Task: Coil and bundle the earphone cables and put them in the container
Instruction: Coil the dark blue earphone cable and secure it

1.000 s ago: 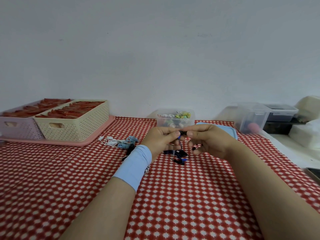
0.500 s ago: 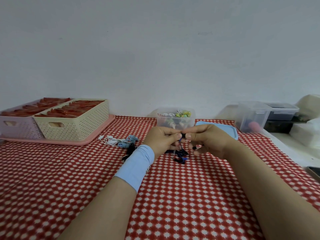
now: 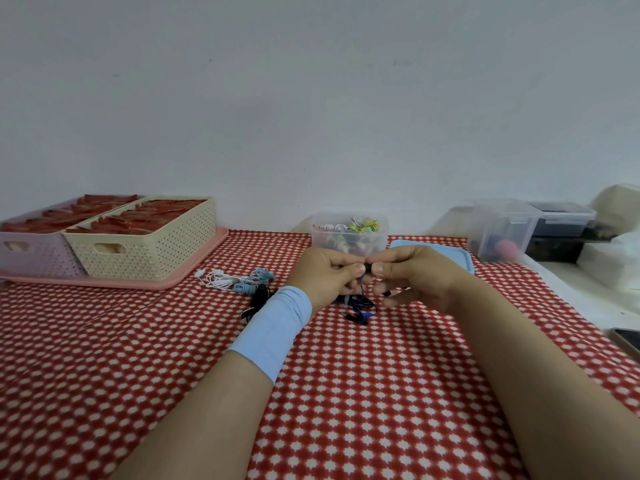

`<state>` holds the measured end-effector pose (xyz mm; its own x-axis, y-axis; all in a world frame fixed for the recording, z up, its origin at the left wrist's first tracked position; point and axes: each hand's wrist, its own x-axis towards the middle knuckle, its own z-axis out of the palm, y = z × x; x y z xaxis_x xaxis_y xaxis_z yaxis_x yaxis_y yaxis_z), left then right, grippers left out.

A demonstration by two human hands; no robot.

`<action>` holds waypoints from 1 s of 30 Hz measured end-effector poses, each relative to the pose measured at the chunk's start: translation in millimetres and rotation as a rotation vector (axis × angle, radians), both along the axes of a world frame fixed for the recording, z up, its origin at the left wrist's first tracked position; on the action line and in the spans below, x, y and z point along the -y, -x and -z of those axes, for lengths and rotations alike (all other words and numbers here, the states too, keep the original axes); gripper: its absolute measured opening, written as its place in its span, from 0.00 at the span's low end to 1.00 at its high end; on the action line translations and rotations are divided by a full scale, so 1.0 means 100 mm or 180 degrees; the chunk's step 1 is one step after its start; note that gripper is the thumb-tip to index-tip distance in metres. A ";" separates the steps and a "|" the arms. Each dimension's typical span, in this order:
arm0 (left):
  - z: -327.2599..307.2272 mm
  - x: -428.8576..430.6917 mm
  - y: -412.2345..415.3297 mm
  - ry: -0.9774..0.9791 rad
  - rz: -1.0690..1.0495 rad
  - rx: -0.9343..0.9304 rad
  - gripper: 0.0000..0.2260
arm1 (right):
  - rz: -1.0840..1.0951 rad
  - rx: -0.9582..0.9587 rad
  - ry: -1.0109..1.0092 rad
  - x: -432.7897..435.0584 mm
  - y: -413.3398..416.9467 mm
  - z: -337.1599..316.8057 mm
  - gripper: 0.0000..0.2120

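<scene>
My left hand (image 3: 325,275) and my right hand (image 3: 412,275) meet just above the table and pinch a black and blue earphone cable (image 3: 360,308) between thumbs and fingertips. Its loose end hangs down and lies tangled on the cloth below the hands. Behind the hands stands a small clear container (image 3: 348,237) with several coiled earphones inside. More loose earphones lie to the left: a white one (image 3: 218,279), a light blue one (image 3: 254,282) and a black one (image 3: 258,297) partly hidden by my left wrist.
A blue lid (image 3: 450,256) lies flat right of the container. A pink tray (image 3: 194,271) at the far left bears a cream basket (image 3: 149,251) and a lilac basket (image 3: 31,252). Clear boxes (image 3: 502,233) stand far right. A phone (image 3: 627,341) lies at the right edge.
Both hands stay together on the cable and have barely shifted. The fingertips have closed tighter round a small black part of it.
</scene>
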<state>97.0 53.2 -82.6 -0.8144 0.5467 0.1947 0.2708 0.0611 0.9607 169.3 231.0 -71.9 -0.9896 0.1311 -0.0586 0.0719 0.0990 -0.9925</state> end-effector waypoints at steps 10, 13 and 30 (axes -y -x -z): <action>0.08 -0.03 0.04 -0.0174 -0.0058 0.0250 0.09 | 0.0457 -0.0263 -0.0292 0.08 0.05 0.03 0.06; 0.10 -0.05 0.04 -0.0218 -0.0215 0.0318 0.09 | 0.0561 -0.0522 -0.0736 0.14 0.07 0.05 0.04; 0.08 -0.12 -0.07 -0.0289 -0.1060 -0.1223 0.07 | 0.1071 -0.0868 -0.0534 0.37 0.07 -0.04 0.09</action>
